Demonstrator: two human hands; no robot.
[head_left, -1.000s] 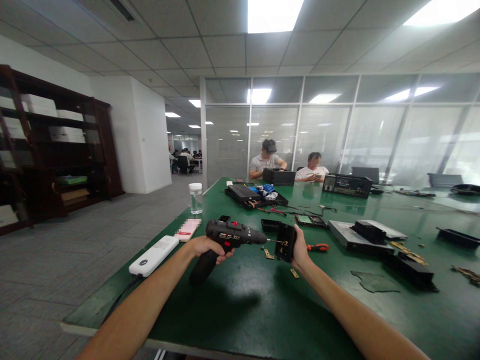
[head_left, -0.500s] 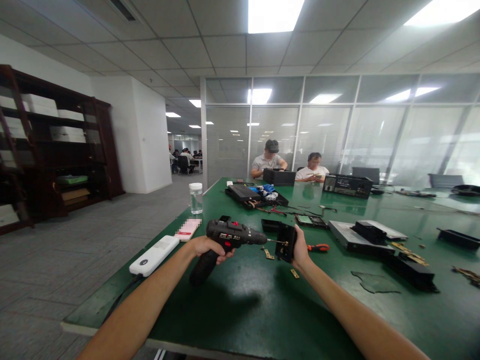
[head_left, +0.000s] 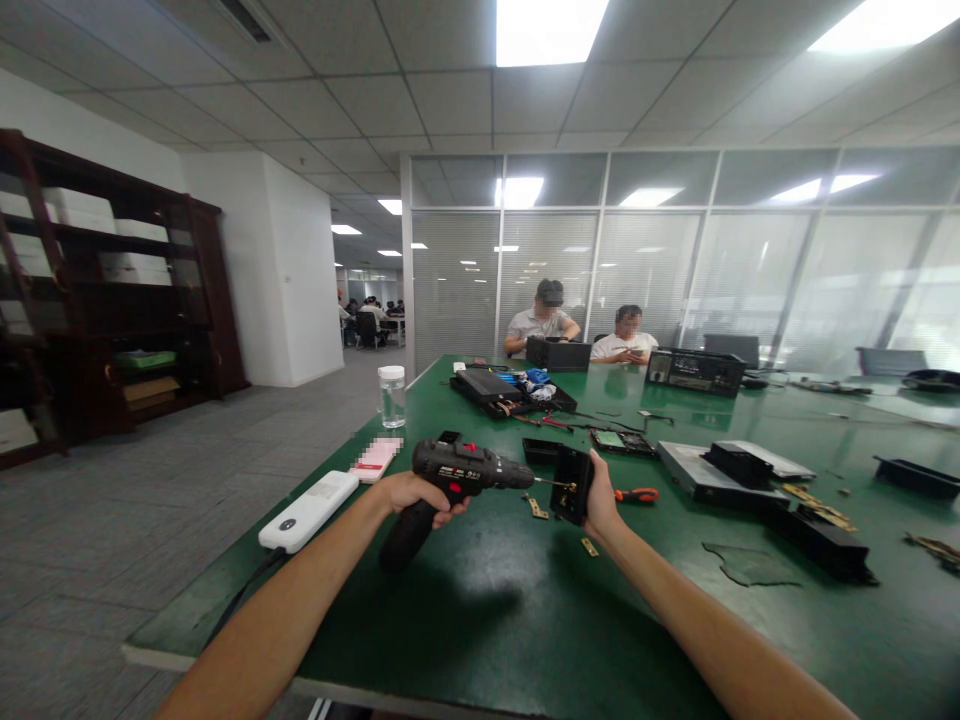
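Left arm: bare, stretched forward from lower left; left hand (head_left: 417,494) closed in a fist-like grip, knuckles up. Right arm: bare, extended from lower right; right hand (head_left: 600,497) clasped, fingers curled away, thumb raised

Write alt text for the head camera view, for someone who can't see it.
A person's left hand grips a black cordless drill, its bit against a small black part held upright by the right hand over a green table strewn with dismantled electronics.

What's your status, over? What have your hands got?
Left hand grips black drill. Right hand holds small black box upright, bit against it. Brass bits loose on green table beneath.
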